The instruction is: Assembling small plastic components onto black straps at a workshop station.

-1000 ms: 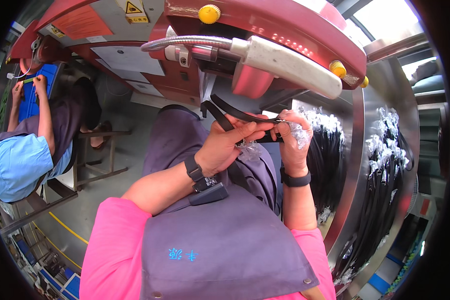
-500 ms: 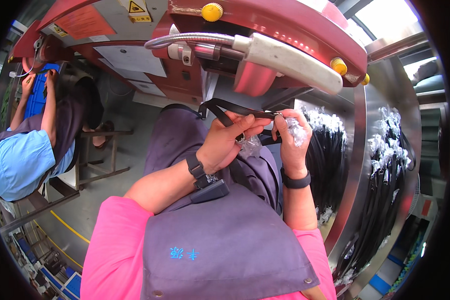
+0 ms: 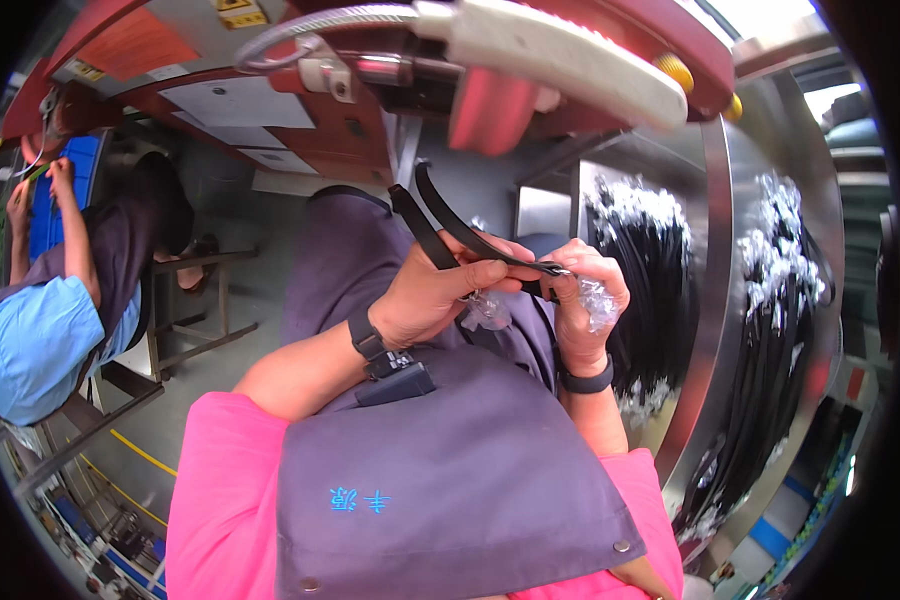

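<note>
A black strap (image 3: 460, 228) lies across my two hands above my lap, with two lengths of it sticking up and away on the left. My left hand (image 3: 435, 280) is closed on the strap, thumb on top. Beside it, the fingers of my right hand (image 3: 582, 300) pinch the strap's end near a small metal piece. Crinkled clear plastic wrap (image 3: 598, 305) bulges out at the right palm. More clear plastic (image 3: 486, 312) hangs below the left fingers. The palms hide part of the strap.
Ahead stands a red machine (image 3: 610, 75) with a pale padded bar and yellow knobs. To the right, bundles of black straps (image 3: 642, 290) with plastic-wrapped ends hang in a metal rack (image 3: 720, 200). A co-worker (image 3: 55, 320) sits at the left by a blue crate (image 3: 65, 190).
The strap's loop has opened into two separate raised lengths. Both hands sit slightly lower in view, still on the strap. The machine appears higher and closer as the view shifts.
</note>
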{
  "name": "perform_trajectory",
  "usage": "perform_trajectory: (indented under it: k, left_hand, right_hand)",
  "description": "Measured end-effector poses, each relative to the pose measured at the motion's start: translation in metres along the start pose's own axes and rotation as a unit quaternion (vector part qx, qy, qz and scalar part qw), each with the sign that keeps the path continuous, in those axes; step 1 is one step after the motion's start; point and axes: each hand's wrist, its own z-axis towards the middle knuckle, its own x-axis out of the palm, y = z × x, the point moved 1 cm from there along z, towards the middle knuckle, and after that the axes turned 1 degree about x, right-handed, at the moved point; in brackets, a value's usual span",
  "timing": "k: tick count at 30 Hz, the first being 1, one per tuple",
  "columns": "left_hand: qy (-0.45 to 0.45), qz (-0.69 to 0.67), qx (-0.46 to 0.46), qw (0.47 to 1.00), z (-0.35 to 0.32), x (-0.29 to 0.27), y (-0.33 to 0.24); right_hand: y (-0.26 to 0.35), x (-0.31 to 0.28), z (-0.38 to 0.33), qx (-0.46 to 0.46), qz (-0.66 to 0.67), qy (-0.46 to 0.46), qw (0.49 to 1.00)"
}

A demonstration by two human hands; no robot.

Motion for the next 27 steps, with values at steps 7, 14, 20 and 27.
perform_trajectory:
  k: [7, 14, 20, 27]
  left_hand:
    - [0.036, 0.001, -0.103, 0.994, 0.003, 0.012, 0.029]
    - [0.021, -0.03, -0.169, 0.985, 0.007, 0.015, 0.042]
    - [0.003, -0.051, -0.179, 0.983, 0.007, 0.014, 0.041]
    - [0.0, -0.053, -0.178, 0.983, 0.008, 0.011, 0.042]
  right_hand:
    - [0.007, -0.029, -0.059, 0.067, -0.012, -0.088, 0.994]
    - [0.018, -0.033, -0.074, 0.104, -0.104, -0.131, 0.981]
    - [0.018, -0.029, -0.073, 0.118, -0.12, -0.149, 0.974]
    - [0.016, -0.03, -0.074, 0.125, -0.137, -0.143, 0.972]
